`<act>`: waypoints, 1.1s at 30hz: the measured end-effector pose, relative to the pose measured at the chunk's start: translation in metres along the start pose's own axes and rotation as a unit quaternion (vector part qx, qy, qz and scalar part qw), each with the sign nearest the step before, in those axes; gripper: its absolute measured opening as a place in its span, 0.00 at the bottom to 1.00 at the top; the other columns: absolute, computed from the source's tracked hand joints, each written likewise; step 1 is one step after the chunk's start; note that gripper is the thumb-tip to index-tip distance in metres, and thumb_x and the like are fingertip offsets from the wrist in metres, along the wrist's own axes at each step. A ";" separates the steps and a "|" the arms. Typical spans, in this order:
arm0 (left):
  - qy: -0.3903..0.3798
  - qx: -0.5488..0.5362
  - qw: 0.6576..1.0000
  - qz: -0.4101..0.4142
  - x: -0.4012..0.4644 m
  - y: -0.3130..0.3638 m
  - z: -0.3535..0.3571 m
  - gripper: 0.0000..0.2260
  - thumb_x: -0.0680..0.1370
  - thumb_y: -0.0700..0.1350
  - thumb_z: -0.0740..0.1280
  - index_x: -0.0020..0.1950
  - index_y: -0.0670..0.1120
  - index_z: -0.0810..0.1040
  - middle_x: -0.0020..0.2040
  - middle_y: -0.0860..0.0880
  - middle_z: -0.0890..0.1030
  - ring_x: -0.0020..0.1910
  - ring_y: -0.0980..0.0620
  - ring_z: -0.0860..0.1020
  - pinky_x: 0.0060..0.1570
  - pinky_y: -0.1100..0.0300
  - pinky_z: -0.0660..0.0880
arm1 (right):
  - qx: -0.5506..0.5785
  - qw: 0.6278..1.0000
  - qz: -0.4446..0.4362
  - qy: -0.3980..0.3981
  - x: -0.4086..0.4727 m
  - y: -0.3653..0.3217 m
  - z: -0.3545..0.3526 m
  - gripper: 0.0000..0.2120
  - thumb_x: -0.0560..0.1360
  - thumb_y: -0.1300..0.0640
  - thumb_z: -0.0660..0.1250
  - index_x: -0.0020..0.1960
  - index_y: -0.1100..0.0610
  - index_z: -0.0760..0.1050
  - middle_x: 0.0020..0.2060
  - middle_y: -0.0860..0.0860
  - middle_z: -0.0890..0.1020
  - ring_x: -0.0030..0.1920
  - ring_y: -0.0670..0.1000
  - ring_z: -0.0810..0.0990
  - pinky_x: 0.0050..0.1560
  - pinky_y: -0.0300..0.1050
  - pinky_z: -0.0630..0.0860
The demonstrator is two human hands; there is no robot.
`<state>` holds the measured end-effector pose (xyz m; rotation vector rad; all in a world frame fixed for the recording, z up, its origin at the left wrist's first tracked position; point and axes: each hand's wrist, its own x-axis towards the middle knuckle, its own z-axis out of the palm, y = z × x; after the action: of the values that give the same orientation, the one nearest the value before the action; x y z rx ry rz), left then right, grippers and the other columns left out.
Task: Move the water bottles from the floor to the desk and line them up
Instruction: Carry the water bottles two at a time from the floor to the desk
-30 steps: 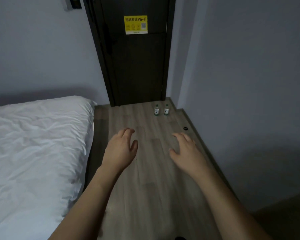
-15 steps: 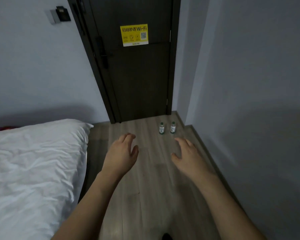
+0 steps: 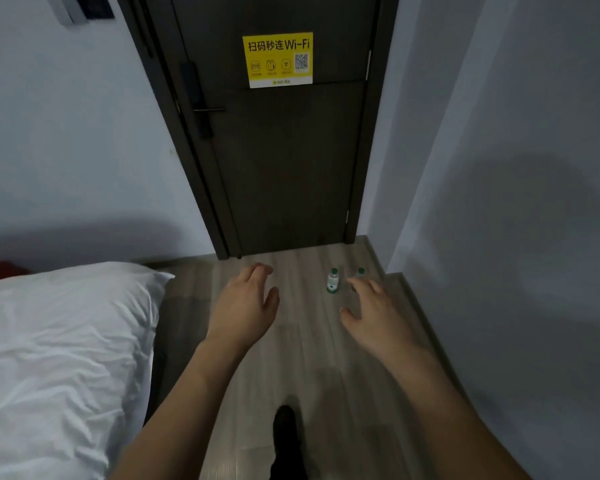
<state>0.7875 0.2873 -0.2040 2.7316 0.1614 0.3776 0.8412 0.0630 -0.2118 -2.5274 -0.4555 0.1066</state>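
Stood upright side by side on the floor (image 3: 312,341) just before the door (image 3: 291,161): left bottle (image 3: 333,280), right bottle (image 3: 360,271) partly behind the right hand (image 3: 378,317). Lay to the left: bed (image 3: 56,358).

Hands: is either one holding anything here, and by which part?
Nothing. Left hand and right hand are empty; both bottles stand on the floor.
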 end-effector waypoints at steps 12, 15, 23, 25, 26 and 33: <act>-0.052 -0.017 0.998 0.019 0.239 -0.059 0.045 0.18 0.80 0.50 0.62 0.69 0.46 0.72 0.67 0.48 0.74 0.63 0.49 0.74 0.60 0.54 0.73 | 0.010 0.998 0.054 0.009 0.217 0.010 0.004 0.24 0.76 0.54 0.66 0.70 0.55 0.67 0.67 0.51 0.71 0.64 0.52 0.72 0.64 0.47 0.70; -0.081 -0.006 0.996 0.021 0.278 -0.063 0.067 0.18 0.80 0.50 0.62 0.69 0.46 0.72 0.67 0.49 0.74 0.62 0.48 0.75 0.57 0.54 0.74 | 0.006 0.998 0.069 -0.010 0.257 0.028 0.009 0.20 0.76 0.53 0.65 0.66 0.55 0.69 0.64 0.52 0.73 0.60 0.52 0.73 0.60 0.44 0.71; -0.122 0.015 0.992 0.018 0.412 -0.058 0.121 0.18 0.80 0.49 0.62 0.69 0.45 0.72 0.66 0.47 0.74 0.62 0.45 0.75 0.61 0.50 0.72 | 0.011 0.997 0.079 -0.022 0.390 0.088 0.001 0.18 0.76 0.54 0.64 0.64 0.57 0.70 0.59 0.54 0.75 0.54 0.53 0.75 0.53 0.47 0.74; -0.129 0.024 0.991 0.026 0.451 -0.051 0.135 0.18 0.80 0.48 0.63 0.68 0.44 0.73 0.65 0.46 0.75 0.61 0.44 0.76 0.61 0.50 0.72 | 0.012 0.996 0.086 -0.022 0.423 0.106 -0.008 0.17 0.76 0.53 0.63 0.62 0.56 0.70 0.56 0.53 0.75 0.53 0.53 0.75 0.51 0.46 0.74; -0.132 0.025 0.990 0.030 0.469 -0.047 0.142 0.18 0.80 0.48 0.63 0.68 0.44 0.73 0.65 0.45 0.76 0.60 0.43 0.76 0.61 0.50 0.72 | 0.017 0.996 0.089 -0.021 0.438 0.115 -0.012 0.16 0.76 0.53 0.62 0.62 0.56 0.70 0.56 0.53 0.75 0.53 0.52 0.76 0.51 0.46 0.74; -0.169 0.011 0.985 0.036 0.565 -0.033 0.211 0.18 0.79 0.48 0.64 0.68 0.44 0.74 0.63 0.45 0.76 0.59 0.43 0.76 0.59 0.52 0.72 | 0.031 0.989 0.137 -0.050 0.529 0.172 -0.019 0.23 0.77 0.54 0.61 0.71 0.56 0.66 0.64 0.54 0.72 0.60 0.54 0.74 0.61 0.50 0.72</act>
<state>1.3858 0.3357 -0.2697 2.7797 -0.0248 -0.0729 1.3928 0.1001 -0.2789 -2.5169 -0.1367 0.3473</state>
